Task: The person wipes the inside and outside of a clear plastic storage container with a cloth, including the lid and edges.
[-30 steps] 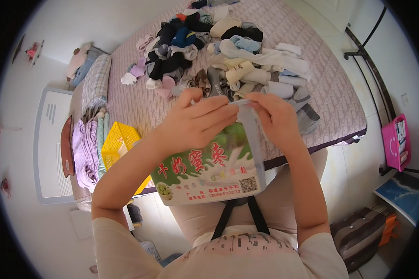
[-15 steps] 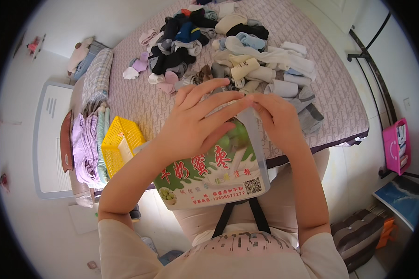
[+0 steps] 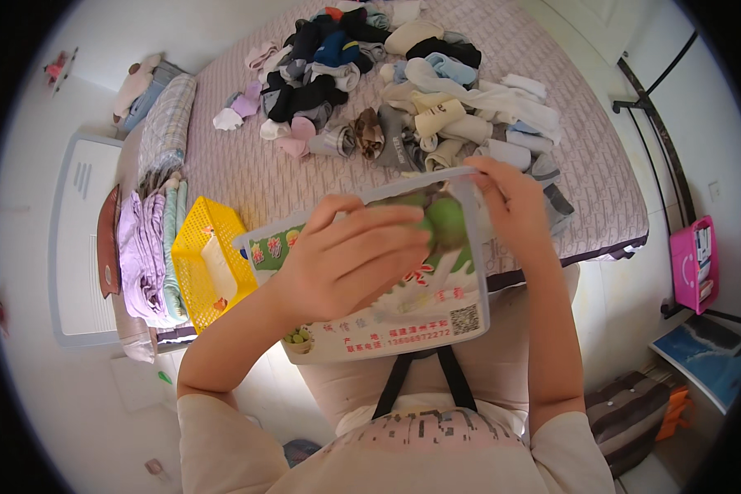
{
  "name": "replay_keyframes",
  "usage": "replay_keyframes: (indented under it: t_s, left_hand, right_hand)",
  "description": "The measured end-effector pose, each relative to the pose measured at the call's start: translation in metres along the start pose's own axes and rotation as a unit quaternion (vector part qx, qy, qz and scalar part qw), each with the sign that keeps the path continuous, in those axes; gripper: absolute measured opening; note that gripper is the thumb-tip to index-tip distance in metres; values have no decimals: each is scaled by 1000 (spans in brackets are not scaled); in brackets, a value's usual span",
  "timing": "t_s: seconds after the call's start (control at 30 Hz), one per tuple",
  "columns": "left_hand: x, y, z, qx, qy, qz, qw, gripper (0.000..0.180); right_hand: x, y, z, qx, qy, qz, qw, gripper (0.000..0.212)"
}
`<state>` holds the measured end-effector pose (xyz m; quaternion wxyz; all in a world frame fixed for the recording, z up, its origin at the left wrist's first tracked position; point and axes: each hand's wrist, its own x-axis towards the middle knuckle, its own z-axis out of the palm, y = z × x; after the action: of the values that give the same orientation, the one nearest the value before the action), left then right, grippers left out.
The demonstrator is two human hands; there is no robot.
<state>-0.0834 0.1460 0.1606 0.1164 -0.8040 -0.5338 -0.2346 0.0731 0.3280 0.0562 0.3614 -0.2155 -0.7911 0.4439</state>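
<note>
A plastic box (image 3: 403, 329) with a pale translucent rim is held over my lap at the bed's near edge. Its printed side, green and white with pictures of green fruit, faces me. My left hand (image 3: 350, 255) lies across that side, fingers stretched and slightly blurred, covering part of the print. At the top right corner, the fingers of my right hand (image 3: 510, 198) grip the rim. Just beyond the box lies a pile of rolled and loose socks (image 3: 313, 95), dark ones to the left and pale rolls (image 3: 469, 129) to the right. The inside of the box is hidden.
The socks lie on a bed with a pinkish patterned cover (image 3: 222, 165). At the left stand a yellow perforated basket (image 3: 196, 272) and folded purple cloth (image 3: 144, 255). A pink basket (image 3: 682, 263) and a dark rack (image 3: 654, 103) are at the right.
The box has tilted so more of its upper label and rim show. My left hand has moved from the top edge down onto the printed side; my right hand stays at the corner.
</note>
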Motion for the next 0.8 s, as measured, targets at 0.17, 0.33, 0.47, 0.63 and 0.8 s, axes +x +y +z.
replay_keyframes:
  t_s: [0.17,0.33,0.47,0.63,0.8]
  left_hand:
    - [28,-2,4,82,-95,-146,981,44]
    - [32,-15,13,66,-75,-124,987,38]
    - [30,-21,20,65,-59,-94,992,29]
    - [15,-21,19,130,-3,22,991,21]
    - [-8,-9,1,-11,-19,16,1000,16]
  right_hand:
    - [0,-16,11,-25,1,-31,999,18]
    - [-2,-13,9,-27,6,-42,999,17]
    - [-1,-12,11,-50,11,-27,998,19]
    - [-3,-11,17,-43,24,-23,999,20]
    - [-4,-1,20,-34,52,-3,998,18]
